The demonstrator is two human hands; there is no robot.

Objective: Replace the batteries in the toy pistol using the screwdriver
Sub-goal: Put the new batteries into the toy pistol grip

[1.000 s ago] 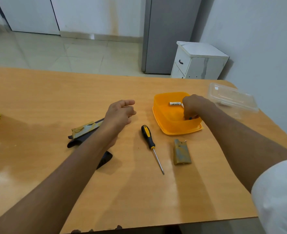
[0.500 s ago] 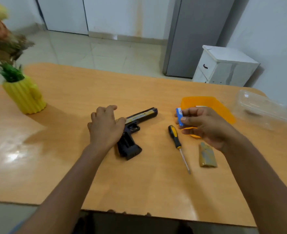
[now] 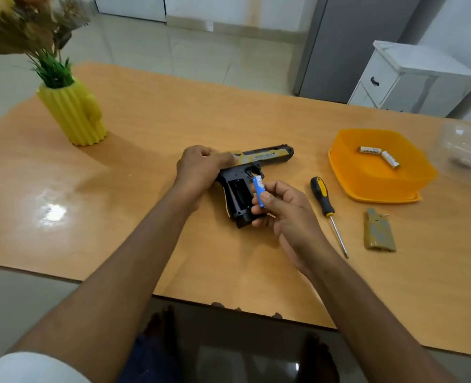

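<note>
The toy pistol (image 3: 252, 172) lies on the table (image 3: 173, 114), its grip compartment open and its cover (image 3: 379, 230) off beside the screwdriver (image 3: 323, 199). Two batteries (image 3: 378, 154) sit in the orange container (image 3: 378, 186) — likely the old ones. Fitting, closing and screwing remain. Left hand (image 3: 201, 167) clamps the pistol's rear; right hand (image 3: 281, 208) pinches a blue battery (image 3: 259, 189), brought from beside the container half a second ago to the compartment.

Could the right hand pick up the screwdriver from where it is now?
Probably not at once: the screwdriver lies free on the table beside the right hand, nothing between them, but its fingers already pinch a blue battery.
</note>
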